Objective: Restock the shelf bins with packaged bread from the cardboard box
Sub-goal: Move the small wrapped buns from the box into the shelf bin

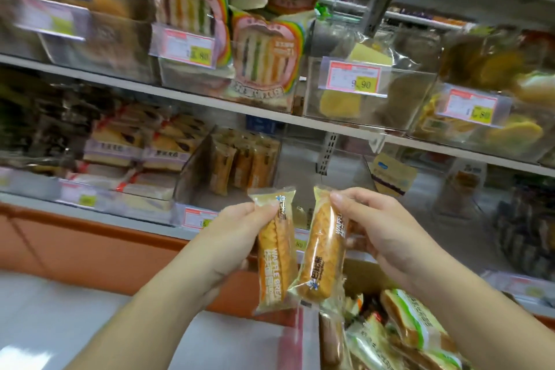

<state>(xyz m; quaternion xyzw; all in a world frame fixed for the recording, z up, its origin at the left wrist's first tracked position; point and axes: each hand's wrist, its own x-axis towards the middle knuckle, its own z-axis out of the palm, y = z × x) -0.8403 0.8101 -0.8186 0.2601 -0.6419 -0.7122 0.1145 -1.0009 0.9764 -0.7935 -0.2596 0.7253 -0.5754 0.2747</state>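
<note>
While the left hand point(237, 228) grips one waffle bread pack point(274, 252), the right hand point(378, 231) grips another pack point(322, 252), both below the half-full bin point(195, 177). The cardboard box point(360, 278) holds many more, so much is left.

2 waffle bread packs point(274, 252) between the fingers: golden-orange bread, clear wrap, white lettering. Above fingertips: rainbow-striped sandwich packs point(264, 60), pink-yellow price tags point(354, 76). Below: green-white packs point(411, 321).

"WAFFLE BREAD" on left bread packet point(274, 252); price tag point(356, 76) "9.90".
</note>
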